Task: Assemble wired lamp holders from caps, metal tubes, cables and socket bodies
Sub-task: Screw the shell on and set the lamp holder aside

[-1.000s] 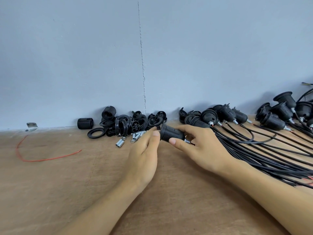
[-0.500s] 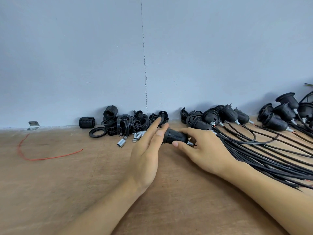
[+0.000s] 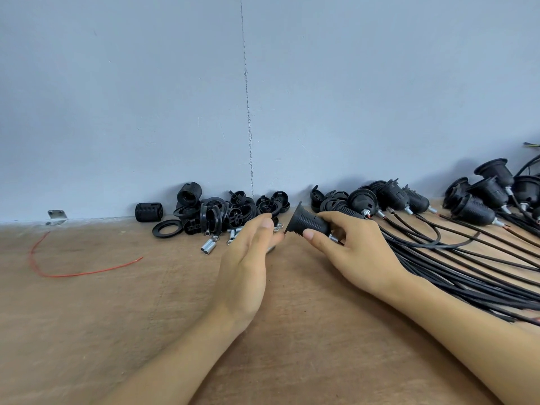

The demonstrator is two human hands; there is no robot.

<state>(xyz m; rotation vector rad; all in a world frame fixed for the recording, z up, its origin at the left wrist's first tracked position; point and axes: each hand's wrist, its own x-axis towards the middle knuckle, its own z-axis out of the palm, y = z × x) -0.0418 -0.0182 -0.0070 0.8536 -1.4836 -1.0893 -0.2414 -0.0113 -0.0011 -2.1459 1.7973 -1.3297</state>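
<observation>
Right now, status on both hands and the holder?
Right hand grips lamp holder. Left hand open, fingers straight beside its flared rim, contact unclear. Metal tubes and loose caps lie just beyond.

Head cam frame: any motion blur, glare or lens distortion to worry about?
Head view: left hand is slightly smeared at the fingertips; right hand and the lamp holder it holds are sharp. Light is soft and even, with faint shadows on the wall behind the black parts. Only small glints on the metal tubes. Wide-angle bend: the table edge climbs rightward.
</observation>
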